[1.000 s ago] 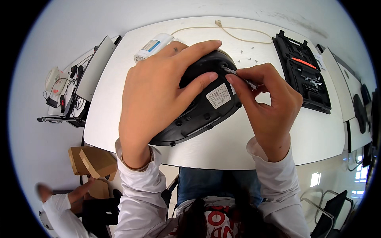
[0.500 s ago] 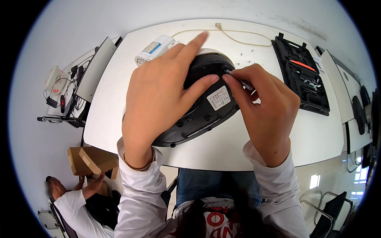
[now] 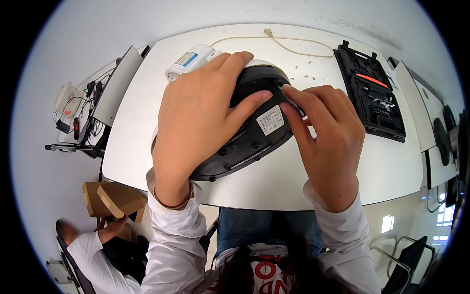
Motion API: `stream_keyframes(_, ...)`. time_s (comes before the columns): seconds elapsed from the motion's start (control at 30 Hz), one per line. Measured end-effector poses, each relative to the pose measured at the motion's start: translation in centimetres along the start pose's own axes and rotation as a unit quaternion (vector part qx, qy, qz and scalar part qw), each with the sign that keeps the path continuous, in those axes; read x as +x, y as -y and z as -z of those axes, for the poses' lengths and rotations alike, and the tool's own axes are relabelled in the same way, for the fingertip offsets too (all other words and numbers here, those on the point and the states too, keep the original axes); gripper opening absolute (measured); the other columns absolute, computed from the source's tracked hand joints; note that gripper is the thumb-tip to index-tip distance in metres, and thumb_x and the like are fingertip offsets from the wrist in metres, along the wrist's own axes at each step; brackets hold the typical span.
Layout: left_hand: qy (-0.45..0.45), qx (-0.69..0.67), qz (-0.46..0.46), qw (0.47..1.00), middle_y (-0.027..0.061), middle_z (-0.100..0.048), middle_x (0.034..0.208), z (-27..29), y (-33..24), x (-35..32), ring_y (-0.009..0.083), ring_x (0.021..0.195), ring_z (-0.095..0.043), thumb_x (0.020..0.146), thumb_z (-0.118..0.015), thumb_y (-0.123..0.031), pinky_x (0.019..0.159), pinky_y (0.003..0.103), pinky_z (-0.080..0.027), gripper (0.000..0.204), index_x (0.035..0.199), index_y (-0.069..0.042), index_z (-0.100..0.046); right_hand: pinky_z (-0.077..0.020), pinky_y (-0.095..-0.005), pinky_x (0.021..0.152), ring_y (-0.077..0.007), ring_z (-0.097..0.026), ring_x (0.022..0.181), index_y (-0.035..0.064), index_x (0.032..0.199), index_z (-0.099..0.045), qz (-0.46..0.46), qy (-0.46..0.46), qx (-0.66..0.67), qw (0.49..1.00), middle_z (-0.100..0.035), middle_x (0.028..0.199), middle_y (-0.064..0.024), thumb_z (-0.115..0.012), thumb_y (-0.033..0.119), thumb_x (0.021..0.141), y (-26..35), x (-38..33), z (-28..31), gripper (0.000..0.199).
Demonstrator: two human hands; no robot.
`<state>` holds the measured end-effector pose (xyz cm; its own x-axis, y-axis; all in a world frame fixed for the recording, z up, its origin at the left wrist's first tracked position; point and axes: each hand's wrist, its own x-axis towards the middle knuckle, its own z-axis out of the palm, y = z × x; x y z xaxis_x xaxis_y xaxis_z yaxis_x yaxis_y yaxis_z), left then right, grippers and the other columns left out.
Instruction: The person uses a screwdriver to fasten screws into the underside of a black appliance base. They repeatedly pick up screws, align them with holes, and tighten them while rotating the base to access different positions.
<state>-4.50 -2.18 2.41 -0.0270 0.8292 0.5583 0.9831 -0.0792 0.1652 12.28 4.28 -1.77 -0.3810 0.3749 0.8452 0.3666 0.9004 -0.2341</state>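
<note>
A white appliance lies turned over on the table, its black oval base [image 3: 232, 165] with a printed label facing me. My left hand [image 3: 198, 115] spans the base, thumb pressed on the black underside and fingers over the far rim. At the base's upper right, my right hand [image 3: 329, 132] pinches a thin metal driver bit [image 3: 293, 104] between thumb and forefinger. The bit's tip is at a recessed hole near the rim; whether it meets a screw there is hidden. Beyond my left hand is the appliance's white cylindrical part [image 3: 192, 60], with vents and a blue-edged label.
Several small screws [image 3: 307, 76] lie beyond my right hand. A beige power cord with its plug [image 3: 268, 32] runs along the table's far side. At the right, a black tool case [image 3: 372, 98] lies opened. Lower left, another person [image 3: 100, 252] handles a cardboard box [image 3: 110, 198].
My left forefinger has come down from pointing up onto the appliance. The fingers of my right hand have shifted and straightened around the driver bit.
</note>
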Motion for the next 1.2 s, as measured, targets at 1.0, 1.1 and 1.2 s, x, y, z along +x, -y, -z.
stream_keyframes(1.0, -0.003, 0.044, -0.018, 0.999, 0.0125, -0.066, 0.092, 0.6, 0.4, -0.3, 0.0337, 0.076, -0.064, 0.085, -0.066, -0.034, 0.064, 0.037, -0.049, 0.039, 0.113, -0.006, -0.061, -0.0464, -0.0255, 0.049, -0.0169, -0.059, 0.054, 0.0046, 0.083, -0.064, -0.020, -0.075, 0.121, 0.990, -0.061, 0.077, -0.0039, -0.076, 0.001, 0.074, -0.2, 0.2, -0.9, 0.015)
stream_keyframes(1.1, -0.002, 0.043, -0.015, 0.999, 0.0123, -0.067, 0.092, 0.6, 0.3, -0.2, 0.0335, 0.075, -0.064, 0.085, -0.066, -0.035, 0.064, 0.036, -0.049, 0.039, 0.112, -0.007, -0.062, -0.0465, -0.0255, 0.049, -0.0166, -0.060, 0.054, 0.0044, 0.081, -0.064, -0.034, -0.065, 0.122, 0.990, -0.060, 0.076, -0.0038, -0.076, 0.001, 0.074, 0.0, 0.3, -0.6, 0.014)
stream_keyframes(1.2, 0.001, 0.047, -0.017, 0.999, 0.0117, -0.067, 0.093, 0.5, 0.1, 0.0, 0.0333, 0.075, -0.065, 0.085, -0.066, -0.035, 0.064, 0.036, -0.049, 0.039, 0.112, -0.007, -0.062, -0.0466, -0.0260, 0.049, -0.0168, -0.060, 0.055, 0.0046, 0.080, -0.063, -0.062, -0.043, 0.125, 0.989, -0.060, 0.074, -0.0038, -0.075, 0.002, 0.075, 0.0, 0.5, -0.2, 0.014)
